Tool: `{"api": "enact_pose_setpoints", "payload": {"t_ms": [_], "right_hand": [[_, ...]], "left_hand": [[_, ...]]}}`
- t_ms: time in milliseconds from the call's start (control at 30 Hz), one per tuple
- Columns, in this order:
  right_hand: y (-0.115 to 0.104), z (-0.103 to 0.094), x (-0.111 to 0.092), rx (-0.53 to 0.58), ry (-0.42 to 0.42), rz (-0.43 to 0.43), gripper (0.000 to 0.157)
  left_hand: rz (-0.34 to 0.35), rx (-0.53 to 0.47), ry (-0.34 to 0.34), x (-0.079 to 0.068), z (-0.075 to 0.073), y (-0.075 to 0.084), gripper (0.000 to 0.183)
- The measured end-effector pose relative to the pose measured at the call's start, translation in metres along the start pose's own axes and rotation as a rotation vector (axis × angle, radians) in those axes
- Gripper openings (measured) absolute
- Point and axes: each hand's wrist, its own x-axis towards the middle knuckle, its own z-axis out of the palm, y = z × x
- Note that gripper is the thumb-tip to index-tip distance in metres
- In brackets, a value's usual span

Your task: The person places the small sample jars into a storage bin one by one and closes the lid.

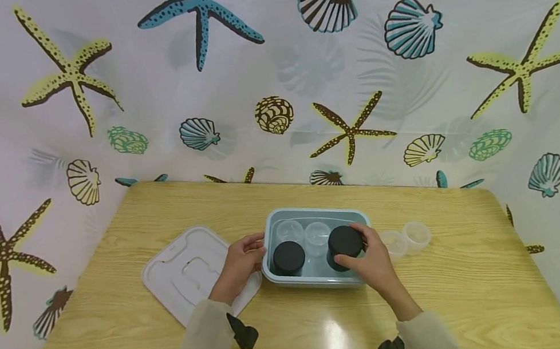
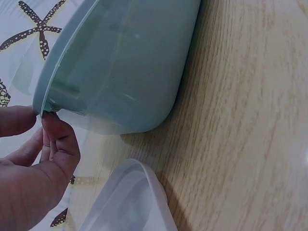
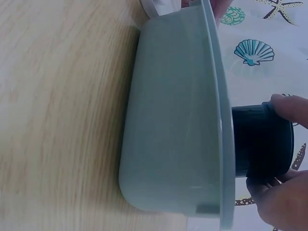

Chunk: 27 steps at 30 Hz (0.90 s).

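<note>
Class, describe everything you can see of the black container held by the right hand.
The black container is a cylinder with a flat, round top; it looks matte, perhaps plastic. It is roughly upright, partly above the rim of the pale blue tub, toward the tub's right end. The right hand grips it between thumb and fingers. Its base is hidden.

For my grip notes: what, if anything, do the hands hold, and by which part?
The left hand pinches the blue tub by its left rim; the right hand grips a black container near its top.
</note>
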Motion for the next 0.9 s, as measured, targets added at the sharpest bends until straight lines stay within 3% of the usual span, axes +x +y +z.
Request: {"api": "enact_pose_setpoints", "payload": {"t_ms": [300,900], "right_hand": [[0.007,0.014,0.002,-0.043,0.004,-0.041,0.07],[0.007,0.031,0.006,-0.14,-0.059,-0.021,0.071]], "left_hand": [[-0.007,0.0,0.002,0.001,0.0,-0.002,0.04],[-0.014,-0.006,0.001,0.002,0.0,-0.001,0.041]]}}
